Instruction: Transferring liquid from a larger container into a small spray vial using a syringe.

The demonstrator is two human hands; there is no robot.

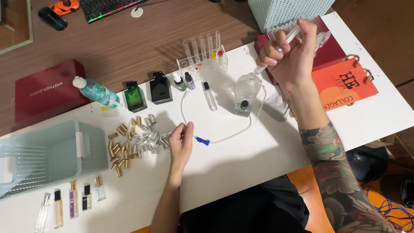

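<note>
White table [267,142]: left hand [181,144] fingers pinch tube [233,134]; right hand [291,54] grips syringe [290,35].

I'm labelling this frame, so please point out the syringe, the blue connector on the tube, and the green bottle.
syringe [288,35]: head view, on its clear barrel beside the right hand's fingers.
blue connector [202,140]: head view, on its middle, beside the left hand.
green bottle [135,99]: head view, on its glass body.
</note>
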